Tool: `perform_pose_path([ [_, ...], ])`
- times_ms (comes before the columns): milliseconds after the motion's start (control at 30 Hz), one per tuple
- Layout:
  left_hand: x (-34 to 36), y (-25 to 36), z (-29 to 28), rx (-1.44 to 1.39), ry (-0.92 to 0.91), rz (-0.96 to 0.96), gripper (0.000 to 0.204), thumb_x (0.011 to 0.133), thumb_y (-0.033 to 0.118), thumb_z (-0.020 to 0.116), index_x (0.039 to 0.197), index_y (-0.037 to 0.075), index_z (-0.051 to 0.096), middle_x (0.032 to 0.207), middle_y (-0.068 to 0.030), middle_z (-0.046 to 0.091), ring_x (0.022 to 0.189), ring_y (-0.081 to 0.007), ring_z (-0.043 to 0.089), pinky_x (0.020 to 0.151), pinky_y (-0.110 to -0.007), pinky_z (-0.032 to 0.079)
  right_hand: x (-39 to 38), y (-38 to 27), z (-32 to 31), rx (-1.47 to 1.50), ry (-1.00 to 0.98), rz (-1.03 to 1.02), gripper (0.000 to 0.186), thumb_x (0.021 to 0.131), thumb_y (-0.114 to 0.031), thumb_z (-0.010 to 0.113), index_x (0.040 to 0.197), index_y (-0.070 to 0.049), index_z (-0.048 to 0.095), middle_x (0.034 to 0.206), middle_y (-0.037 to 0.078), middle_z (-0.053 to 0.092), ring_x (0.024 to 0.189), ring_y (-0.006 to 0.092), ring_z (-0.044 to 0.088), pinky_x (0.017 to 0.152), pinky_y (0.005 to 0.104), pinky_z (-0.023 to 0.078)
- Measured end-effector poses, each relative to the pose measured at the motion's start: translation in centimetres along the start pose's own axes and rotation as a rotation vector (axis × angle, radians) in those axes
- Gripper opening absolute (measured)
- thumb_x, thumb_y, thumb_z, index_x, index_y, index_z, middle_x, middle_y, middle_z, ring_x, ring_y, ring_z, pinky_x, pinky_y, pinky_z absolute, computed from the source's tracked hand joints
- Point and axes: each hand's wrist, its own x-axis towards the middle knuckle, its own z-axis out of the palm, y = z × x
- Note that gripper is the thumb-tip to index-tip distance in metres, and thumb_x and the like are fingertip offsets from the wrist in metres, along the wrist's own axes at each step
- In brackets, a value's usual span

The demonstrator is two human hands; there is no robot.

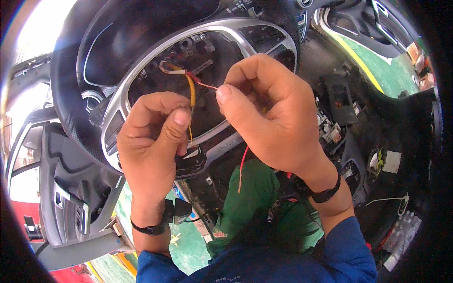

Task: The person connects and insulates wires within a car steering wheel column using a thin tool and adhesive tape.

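Note:
My left hand (148,139) is closed, thumb and forefinger pinched on the yellow sleeved wire (192,89) that hangs from the opened centre of a steering wheel (71,80). My right hand (271,118) is closed too, its thumb and finger on a thin red wire (206,85) stretched from a short pale, red-tipped connection (177,71). A loose red wire end (243,162) dangles below my right hand. Some fingertips of my right hand are hidden behind the hand itself.
An open door (68,184) is at left, another door (380,28) at upper right. Loose dark trim and metal parts (339,101) lie right of the wheel, with a pale cloth or paper (392,161) and a silver object (396,240) lower down. My green-clad legs (250,188) are below.

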Motion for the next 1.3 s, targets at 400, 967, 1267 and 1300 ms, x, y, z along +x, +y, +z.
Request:
perform_pose_path([
  [400, 0.1, -0.7, 0.6, -0.077, 0.059, 0.061, 0.012, 0.097, 0.006, 0.068, 0.106, -0.001, 0.068, 0.082, -0.0028, 0.065, 0.062, -0.0061, 0.054, 0.052, -0.020, 0.041, -0.9, -0.3, 0.6, -0.040, -0.076, -0.003, 0.008, 0.091, -0.005, 0.068, 0.089, -0.003, 0.060, 0.071, -0.009, 0.056, 0.060, -0.0031, 0.045, 0.052, 0.0174, 0.032],
  [967, -0.2, -0.8, 0.4, -0.023, 0.081, 0.061, 0.014, 0.093, 0.006, 0.074, 0.106, 0.001, 0.071, 0.084, 0.0009, 0.068, 0.061, -0.0026, 0.051, 0.052, -0.018, 0.038, -0.9, 0.3, 1.0, -0.056, -0.029, -0.021, 0.011, 0.088, -0.003, 0.071, 0.086, -0.001, 0.060, 0.073, -0.004, 0.062, 0.064, -0.0012, 0.052, 0.055, 0.0180, 0.041],
  [1267, -0.3, -0.8, 0.4, 0.011, 0.090, 0.055, 0.017, 0.092, 0.006, 0.075, 0.108, 0.002, 0.073, 0.085, 0.0024, 0.068, 0.061, -0.0008, 0.049, 0.052, -0.017, 0.036, -0.7, 0.5, 1.0, -0.072, -0.017, -0.060, 0.010, 0.088, -0.002, 0.071, 0.088, 0.000, 0.062, 0.076, -0.003, 0.064, 0.066, -0.0005, 0.054, 0.057, 0.0182, 0.043],
  [1300, -0.2, -0.8, 0.3, 0.005, 0.085, 0.054, 0.017, 0.092, 0.006, 0.075, 0.108, 0.001, 0.073, 0.085, 0.0022, 0.068, 0.061, -0.0008, 0.049, 0.052, -0.017, 0.036, -0.7, 0.5, 1.0, -0.072, -0.017, -0.060, 0.010, 0.088, -0.002, 0.071, 0.088, 0.000, 0.062, 0.076, -0.003, 0.064, 0.066, -0.0005, 0.054, 0.057, 0.0182, 0.043],
])
